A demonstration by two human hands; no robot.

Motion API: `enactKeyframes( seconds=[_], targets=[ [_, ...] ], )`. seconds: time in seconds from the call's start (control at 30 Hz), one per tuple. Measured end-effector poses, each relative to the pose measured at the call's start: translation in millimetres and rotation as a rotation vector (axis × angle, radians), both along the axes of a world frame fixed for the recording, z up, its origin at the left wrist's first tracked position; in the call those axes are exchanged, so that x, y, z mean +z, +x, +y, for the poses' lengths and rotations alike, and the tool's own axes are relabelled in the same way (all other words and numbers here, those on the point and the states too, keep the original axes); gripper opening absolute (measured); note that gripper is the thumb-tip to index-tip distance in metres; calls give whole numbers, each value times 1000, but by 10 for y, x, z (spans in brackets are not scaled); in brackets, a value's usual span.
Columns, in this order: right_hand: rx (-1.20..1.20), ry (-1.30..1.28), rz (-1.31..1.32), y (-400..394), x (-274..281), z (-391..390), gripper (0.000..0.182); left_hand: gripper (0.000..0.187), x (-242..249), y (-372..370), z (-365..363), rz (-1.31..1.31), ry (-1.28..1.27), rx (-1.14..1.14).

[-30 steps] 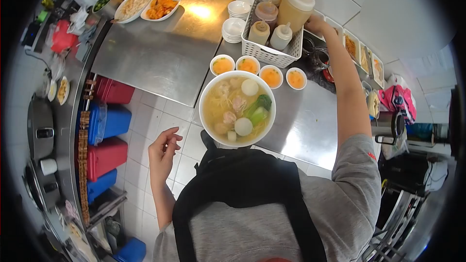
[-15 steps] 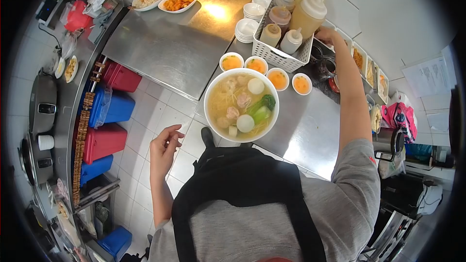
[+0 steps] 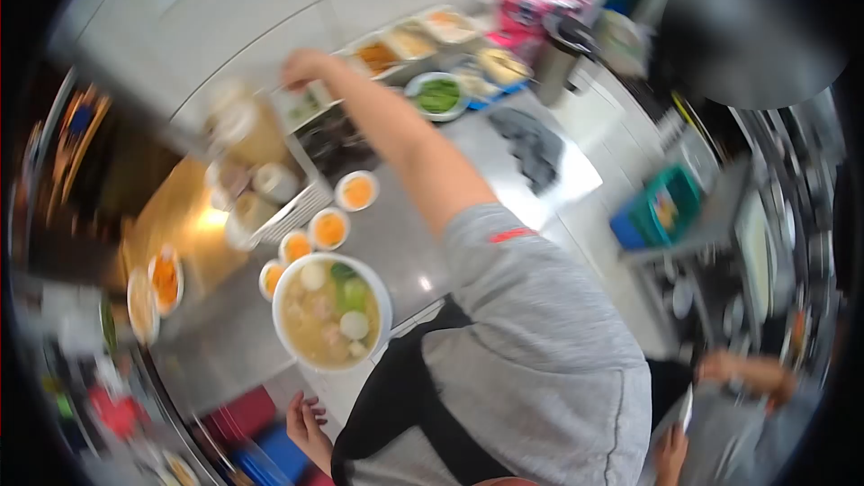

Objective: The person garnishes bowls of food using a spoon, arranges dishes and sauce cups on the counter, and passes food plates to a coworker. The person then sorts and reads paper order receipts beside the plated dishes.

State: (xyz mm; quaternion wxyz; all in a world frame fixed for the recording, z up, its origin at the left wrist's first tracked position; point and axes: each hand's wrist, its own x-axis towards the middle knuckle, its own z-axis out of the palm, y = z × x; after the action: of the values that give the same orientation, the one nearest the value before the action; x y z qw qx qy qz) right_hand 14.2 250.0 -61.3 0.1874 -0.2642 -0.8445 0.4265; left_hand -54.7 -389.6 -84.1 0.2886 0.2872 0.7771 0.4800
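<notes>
My left hand [image 3: 309, 423] hangs at the counter's near side, below the noodle bowl, its fingers loosely bent and apart with nothing in them. The large white bowl [image 3: 385, 324] stands by the counter edge, full of noodle soup with pale balls, dumplings and green leaves. My right arm stretches across the counter, and my right hand [image 3: 306, 69] is over a tray of pale green food [image 3: 304, 108] near the wall. Its fingers are blurred and partly hidden; I cannot tell whether they hold anything. Small cups of orange food [image 3: 357, 190] sit between bowl and arm.
A white basket [image 3: 310, 202] of squeeze bottles stands left of my right arm. Beyond it are topping trays [image 3: 376, 56], a bowl of chopped greens [image 3: 438, 94] and a grey cloth [image 3: 531, 148]. Another person's hand [image 3: 670, 454] is at lower right, beside something white.
The view has swung to the right, so the counter appears turned. My right hand has moved from beside the bottle basket to over the tray; my left hand stays low and empty.
</notes>
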Motion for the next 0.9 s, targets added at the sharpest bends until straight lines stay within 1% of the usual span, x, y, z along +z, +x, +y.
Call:
enactKeyframes(
  seconds=[0.03, 0.07, 0.1, 0.13, 0.17, 0.2, 0.23, 0.27, 0.3, 0.33, 0.4, 0.47, 0.5, 0.53, 0.57, 0.6, 0.67, 0.7, 0.77, 0.83, 0.87, 0.9],
  targets=[
    [-30, -87, 156, 74, 90, -63, 11, 24, -40, -124, 34, 0, -6, -52],
    [-59, -128, 197, 170, 266, -256, 12, 25, -82, -251, 61, 11, 10, -118],
    [-10, -189, 274, 254, 377, -456, 15, 26, -95, -374, 120, -7, 12, -172],
    [-13, -45, 184, 349, 566, -801, 17, 29, -98, -487, 182, -1, 2, -213],
    [55, -96, 189, 367, 631, -1107, 19, 32, -166, -647, 226, 8, 0, -250],
    [152, -5, 130, 273, 544, -1307, 20, 31, -323, -987, 298, 43, -20, -324],
    [299, -77, 155, 177, 434, -1610, 19, 30, -208, -940, 408, 34, -31, -282],
    [372, -27, 101, 219, 465, -2018, 17, 29, -104, -896, 505, 62, -3, -307],
    [485, 160, 52, 325, 538, -2441, 13, 28, -19, -845, 589, 86, 28, -322],
    [439, 215, -92, 427, 590, -2845, 10, 28, 62, -793, 659, 80, 32, -335],
    [483, 334, -128, 235, 205, -3206, 12, 27, 212, -686, 750, 135, 100, -378],
    [346, 566, -15, 389, 137, -3601, 7, 27, 304, -559, 763, 139, 118, -373],
    [359, 571, -14, 453, 171, -3708, 7, 27, 349, -499, 762, 151, 129, -382],
    [343, 520, -65, 510, 225, -3780, 9, 23, 383, -437, 746, 92, 148, -364],
    [331, 471, -117, 545, 261, -3842, 11, 23, 379, -431, 722, 91, 151, -345],
    [355, 475, -118, 550, 266, -3902, 11, 23, 353, -430, 689, 63, 163, -360],
    [134, 444, 125, 529, 247, -4000, 9, 23, 240, -495, 586, 27, 169, -360],
    [180, 443, 125, 539, 239, -4037, 9, 23, 204, -522, 529, 21, 173, -315],
    [216, 594, -26, 578, 218, -4083, 11, 23, 157, -530, 424, -26, 184, -289],
    [323, 511, -180, 595, 240, -4113, 9, 22, 181, -513, 325, -14, 190, -245],
    [373, 514, -175, 582, 275, -4129, 9, 23, 178, -525, 281, -17, 197, -234],
    [243, 463, -65, 566, 325, -4145, 11, 23, 169, -548, 234, -21, 205, -225]
  ],
)
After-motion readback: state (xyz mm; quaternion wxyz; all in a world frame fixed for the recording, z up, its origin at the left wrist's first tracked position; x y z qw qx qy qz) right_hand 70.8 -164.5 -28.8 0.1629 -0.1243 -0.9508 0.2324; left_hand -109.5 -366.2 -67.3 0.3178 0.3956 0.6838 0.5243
